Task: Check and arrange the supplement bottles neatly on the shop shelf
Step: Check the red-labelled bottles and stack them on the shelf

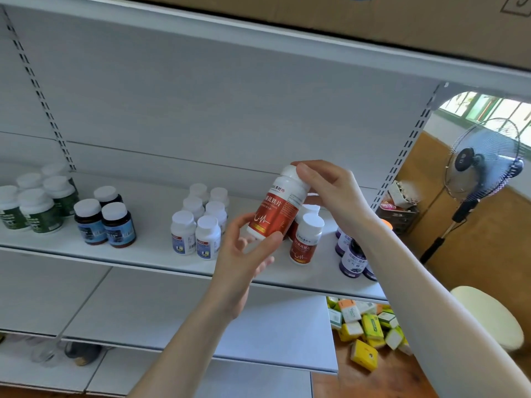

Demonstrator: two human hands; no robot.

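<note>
Partway: gripping red bottle (275, 206), left hand (244, 254) at base, right hand (330, 191) at cap; yet to join grouped bottles (184, 234) on shelf (149, 249).

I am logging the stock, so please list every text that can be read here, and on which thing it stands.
"铁片": tilted red bottle, end of its large title; small print blurred.
"蓝莓叶黄素": purple bottle, only just legible.
"9", cut off, unsure: cardboard box.
Other shelf bottles and yellow boxes: too small to read.

Red-label bottle (274, 209), white-capped, tilted before shelf (155, 225), other bottles (207, 237) upright in clusters
</note>
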